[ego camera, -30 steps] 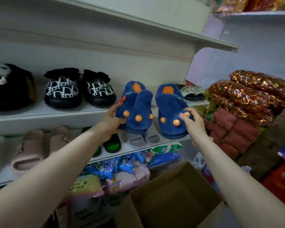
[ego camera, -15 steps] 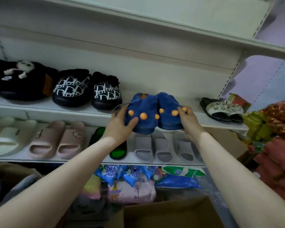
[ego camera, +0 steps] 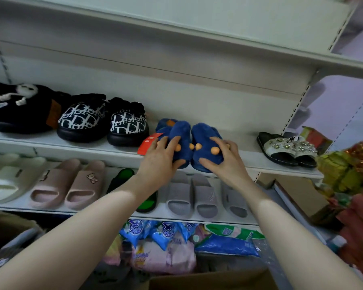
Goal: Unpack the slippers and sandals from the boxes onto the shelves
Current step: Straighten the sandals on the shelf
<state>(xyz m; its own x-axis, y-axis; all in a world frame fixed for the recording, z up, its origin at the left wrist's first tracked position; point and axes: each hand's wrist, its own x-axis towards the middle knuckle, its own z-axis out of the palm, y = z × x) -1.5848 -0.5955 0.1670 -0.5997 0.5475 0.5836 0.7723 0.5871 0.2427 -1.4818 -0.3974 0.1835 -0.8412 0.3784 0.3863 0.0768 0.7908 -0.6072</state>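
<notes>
Two fluffy blue slippers with orange dots sit side by side on the middle shelf [ego camera: 249,162], toes toward me. My left hand [ego camera: 161,160] grips the toe of the left blue slipper [ego camera: 181,135], fingers over the top and thumb under the front. In the same way my right hand [ego camera: 226,162] grips the right blue slipper [ego camera: 203,137]. A red tag [ego camera: 149,142] hangs at the left slipper's side. A cardboard box [ego camera: 208,279] shows its top edge at the bottom of the view.
The same shelf carries black patterned slippers [ego camera: 103,120] to the left and jewelled sandals [ego camera: 287,147] to the right. The lower shelf holds cream, pink [ego camera: 69,185], green and grey slides [ego camera: 197,195]. Packaged goods lie beneath and at the right edge.
Both hands carried the blue slippers up and forward from above the box and set them on the middle shelf. The view has tilted up and left.
</notes>
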